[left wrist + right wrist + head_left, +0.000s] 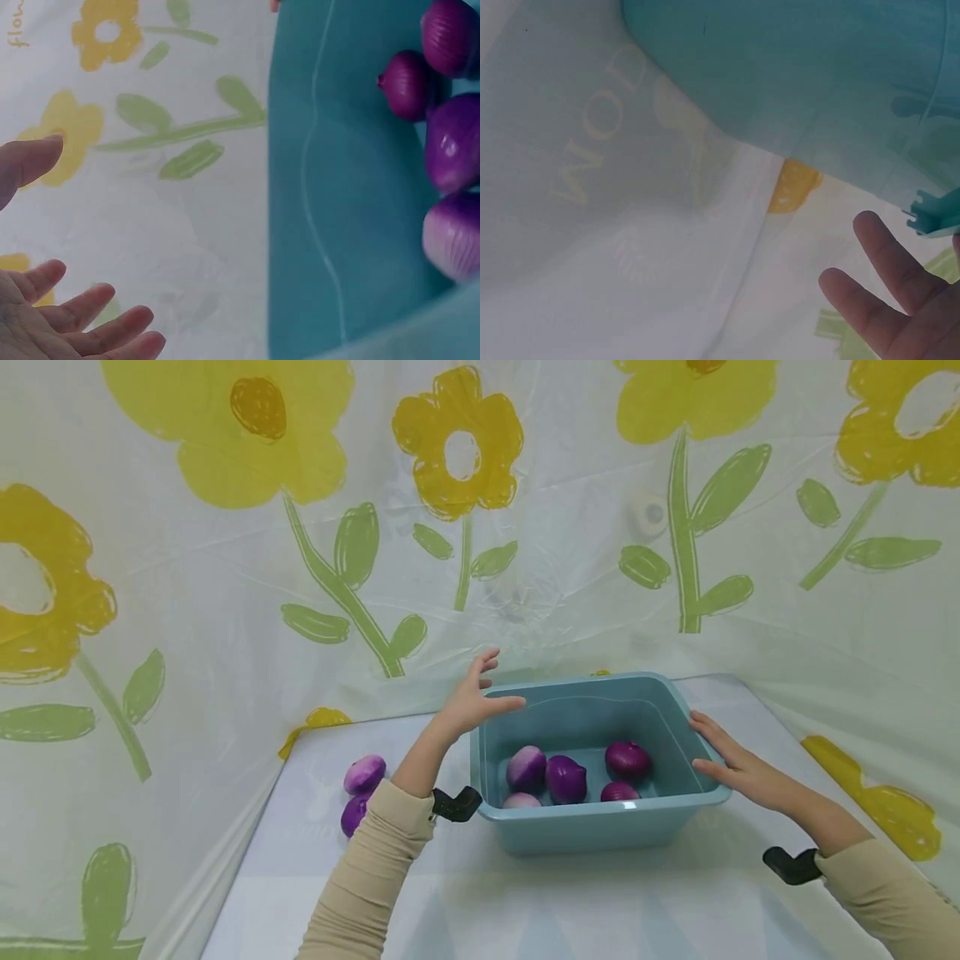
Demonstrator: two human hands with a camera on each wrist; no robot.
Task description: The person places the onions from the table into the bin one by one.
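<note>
A blue-green plastic basin [585, 833] stands on the table, with several red onions [566, 779] lying on its floor. My left hand [471, 703] is raised by the basin's far left corner, its fingers spread and holding nothing. In the left wrist view the same hand [75, 307] shows thumb and fingers wide apart, with a gap to the basin wall [300, 225]. At the opposite side, my right hand [746, 770] rests its straight fingers along the right rim. The right wrist view catches two extended fingers [889, 259] beside the basin's outer wall [780, 82].
Two more onions, one paler [365, 774] and one darker [353, 815], lie on the table left of the basin, the darker partly behind my left sleeve [375, 868]. A flower-printed curtain [525, 560] hangs behind the white table [300, 852].
</note>
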